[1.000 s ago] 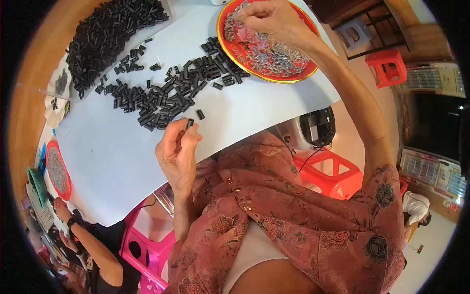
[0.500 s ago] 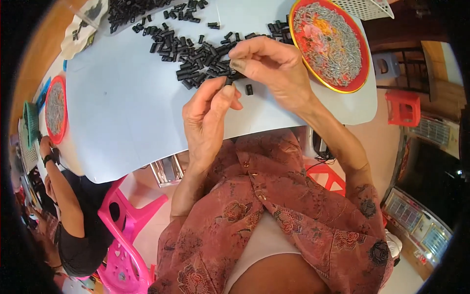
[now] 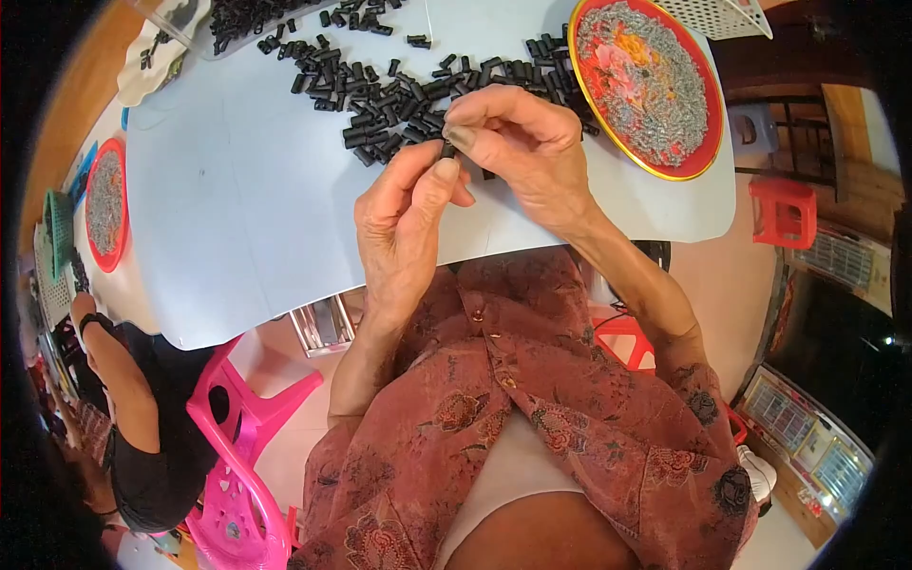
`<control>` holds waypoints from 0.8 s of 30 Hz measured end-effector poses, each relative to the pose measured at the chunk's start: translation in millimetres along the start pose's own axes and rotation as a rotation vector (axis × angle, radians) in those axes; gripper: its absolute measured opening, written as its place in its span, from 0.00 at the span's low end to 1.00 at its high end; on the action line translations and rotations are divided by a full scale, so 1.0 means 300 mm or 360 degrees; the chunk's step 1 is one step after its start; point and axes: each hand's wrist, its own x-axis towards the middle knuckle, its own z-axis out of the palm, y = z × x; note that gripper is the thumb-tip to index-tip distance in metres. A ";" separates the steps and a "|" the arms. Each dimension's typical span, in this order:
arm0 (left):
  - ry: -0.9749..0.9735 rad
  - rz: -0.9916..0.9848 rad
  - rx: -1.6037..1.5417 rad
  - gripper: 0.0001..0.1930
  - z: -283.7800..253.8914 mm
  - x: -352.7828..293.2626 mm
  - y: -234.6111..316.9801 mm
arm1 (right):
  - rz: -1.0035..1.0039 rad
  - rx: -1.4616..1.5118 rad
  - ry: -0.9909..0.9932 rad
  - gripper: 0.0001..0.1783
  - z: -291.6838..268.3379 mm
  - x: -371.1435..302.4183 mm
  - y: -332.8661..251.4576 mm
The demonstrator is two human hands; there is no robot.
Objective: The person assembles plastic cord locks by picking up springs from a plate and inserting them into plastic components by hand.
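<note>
My left hand [image 3: 404, 223] pinches a small black plastic cylinder [image 3: 449, 150] between thumb and fingertips, held above the near part of the pale table. Against its upper end, my right hand [image 3: 537, 157] brings thumb and forefinger together. Whatever sits between those right fingertips is hidden or too small to make out. Just beyond both hands spreads a loose heap of similar black cylinders [image 3: 380, 109]. To the right of my right hand lies a red gold-rimmed plate [image 3: 701, 157], covered with many small silvery metal pieces [image 3: 665, 114].
A white perforated basket [image 3: 717, 17] stands at the far right. More black pieces fill a clear container [image 3: 252, 19] at the far left. Along the left are a red-rimmed tray [image 3: 122, 242] of metal pieces, a green basket [image 3: 59, 228], a co-worker's arm [image 3: 128, 380] and a pink chair [image 3: 233, 465].
My right hand has come down slightly, and its fingertips now meet the black cylinder in my left hand. The co-worker's arm at the left has moved a little lower in view.
</note>
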 end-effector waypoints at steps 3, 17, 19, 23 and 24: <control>0.0017 0.0001 -0.0014 0.10 0.000 -0.002 0.002 | -0.0078 -0.0118 -0.0054 0.08 -0.010 0.001 0.008; -0.0033 -0.0038 0.0057 0.11 -0.003 -0.002 0.011 | -0.0493 -0.0697 -0.0021 0.07 -0.030 0.075 -0.040; -0.0018 -0.0036 0.0006 0.11 -0.009 -0.009 0.006 | -0.0283 -0.1024 0.0058 0.08 -0.029 0.154 -0.082; -0.0041 -0.0019 -0.0043 0.11 -0.011 -0.007 0.012 | -0.0622 -0.1525 -0.0295 0.09 -0.087 0.341 -0.049; -0.0081 -0.0083 -0.0042 0.12 -0.013 -0.008 0.016 | -0.0632 -0.1641 -0.0425 0.09 -0.094 0.378 -0.034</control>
